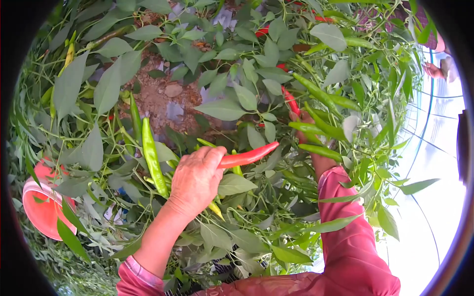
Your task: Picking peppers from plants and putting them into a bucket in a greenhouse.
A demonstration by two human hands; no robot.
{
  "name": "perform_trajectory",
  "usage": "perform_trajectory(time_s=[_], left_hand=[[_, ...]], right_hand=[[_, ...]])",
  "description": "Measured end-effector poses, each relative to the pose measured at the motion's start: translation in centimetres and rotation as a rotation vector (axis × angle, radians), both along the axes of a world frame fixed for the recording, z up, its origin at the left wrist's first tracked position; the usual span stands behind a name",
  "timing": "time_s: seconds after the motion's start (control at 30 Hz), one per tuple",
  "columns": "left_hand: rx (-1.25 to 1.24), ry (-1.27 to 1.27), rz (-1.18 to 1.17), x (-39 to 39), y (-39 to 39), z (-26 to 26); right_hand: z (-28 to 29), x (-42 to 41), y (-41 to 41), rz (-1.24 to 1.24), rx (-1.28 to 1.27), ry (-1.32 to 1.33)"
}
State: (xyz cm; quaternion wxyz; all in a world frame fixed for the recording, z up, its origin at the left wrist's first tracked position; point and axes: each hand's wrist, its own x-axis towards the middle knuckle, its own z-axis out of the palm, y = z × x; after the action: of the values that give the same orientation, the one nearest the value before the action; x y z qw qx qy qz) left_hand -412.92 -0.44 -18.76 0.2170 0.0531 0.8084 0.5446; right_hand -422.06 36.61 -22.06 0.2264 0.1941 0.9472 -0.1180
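My left hand [198,175] is closed around a red chili pepper [248,155], whose tip points to the right. A long green chili pepper [152,159] hangs just left of that hand among the leaves. My right hand [306,127] reaches into the pepper plant at the right, partly hidden by green peppers [321,151]. Its fingers are near the lower end of another red chili pepper [290,100]; whether they grip it cannot be seen.
A red plastic bucket [48,212] stands among leaves at the lower left. Bare soil [159,88] shows between the plants. At the upper right edge is another person's hand [433,70], beside a bright sheet wall [426,155].
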Motion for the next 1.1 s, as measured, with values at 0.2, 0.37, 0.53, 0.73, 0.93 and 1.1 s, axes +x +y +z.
perform_trajectory(time_s=[0.2,0.37,0.53,0.73,0.93,1.1], left_hand=[[-0.059,-0.062,-0.038,-0.4,0.4,0.6],[-0.030,-0.108,0.041,-0.3,0.0,0.7],[0.258,-0.197,0.235,-1.0,-0.2,0.6],[0.515,-0.059,0.383,-2.1,-0.8,2.9],[0.227,0.295,0.202,-3.9,-2.5,5.4],[-0.010,0.521,0.191,-3.0,-3.0,9.5]], right_hand=[[1.2,1.0,-0.7,0.121,-0.121,0.096],[0.8,2.3,2.8,0.083,-0.221,0.251],[4.7,2.6,5.4,0.175,-0.251,0.152],[9.3,3.3,-2.0,0.749,-0.052,-0.086],[11.4,4.4,-11.9,-0.228,-0.844,-0.170],[15.6,5.4,-17.8,0.236,-0.440,-0.029]])
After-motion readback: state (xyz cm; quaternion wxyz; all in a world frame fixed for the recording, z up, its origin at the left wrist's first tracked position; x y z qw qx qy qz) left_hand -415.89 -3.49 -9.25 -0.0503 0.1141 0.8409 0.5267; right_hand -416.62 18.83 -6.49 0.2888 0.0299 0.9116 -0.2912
